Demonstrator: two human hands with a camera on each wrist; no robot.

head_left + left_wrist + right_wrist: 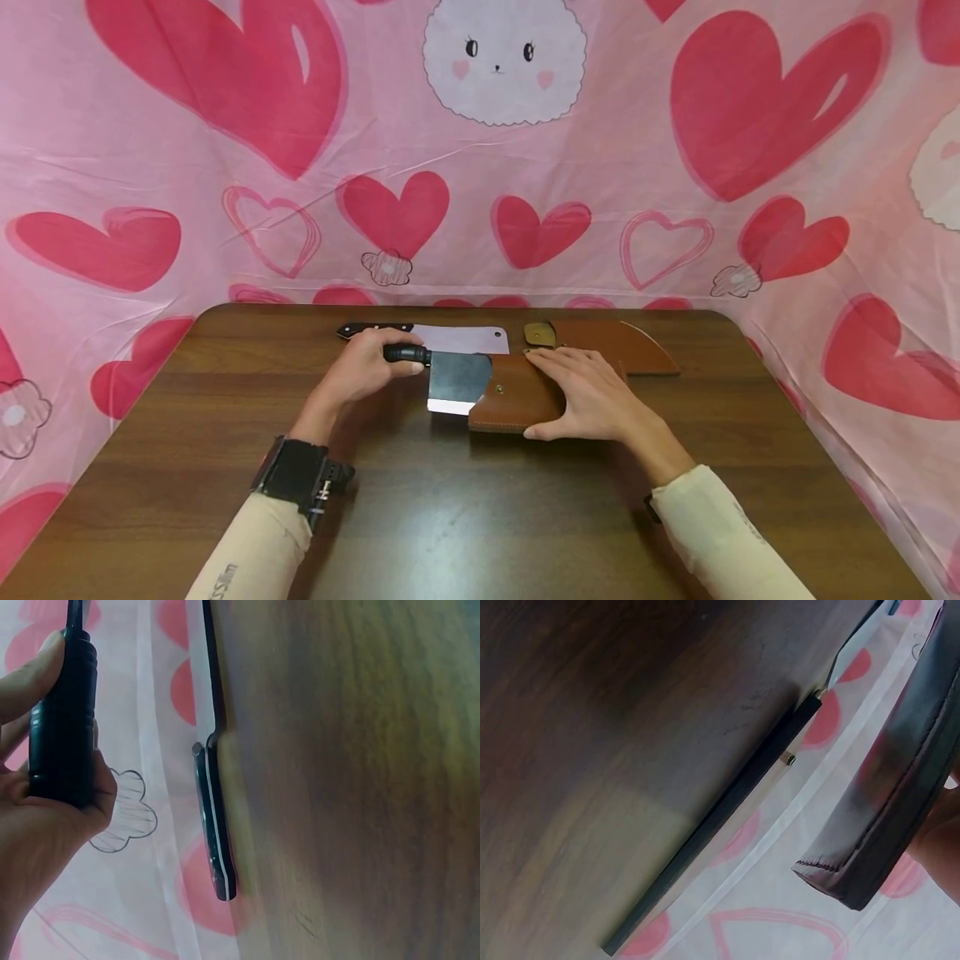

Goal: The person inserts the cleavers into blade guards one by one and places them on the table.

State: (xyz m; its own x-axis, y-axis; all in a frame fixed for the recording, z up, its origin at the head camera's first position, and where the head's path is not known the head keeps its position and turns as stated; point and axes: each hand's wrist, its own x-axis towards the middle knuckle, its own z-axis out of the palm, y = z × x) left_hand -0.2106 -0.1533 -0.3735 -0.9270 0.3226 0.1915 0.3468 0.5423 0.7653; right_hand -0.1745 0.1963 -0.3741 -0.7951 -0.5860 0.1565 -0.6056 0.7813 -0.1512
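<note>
My left hand [360, 367] grips the black handle [63, 727] of a cleaver [454, 377]. The front part of its blade is hidden inside a brown leather sheath [517, 407], and the part near the handle shows. My right hand [588, 393] holds that sheath from the right, with its thumb at the near edge and its fingers over the far side. In the right wrist view, the sheath's stitched edge [889, 795] is raised off the tabletop.
Behind my hands, a second cleaver [457, 337] with a riveted black handle [214, 825] lies on the wooden table [420, 525]. To its right lies another brown leather sheath [618, 346] with a snap strap [539, 334]. A pink heart-patterned cloth [465, 158] hangs around the table.
</note>
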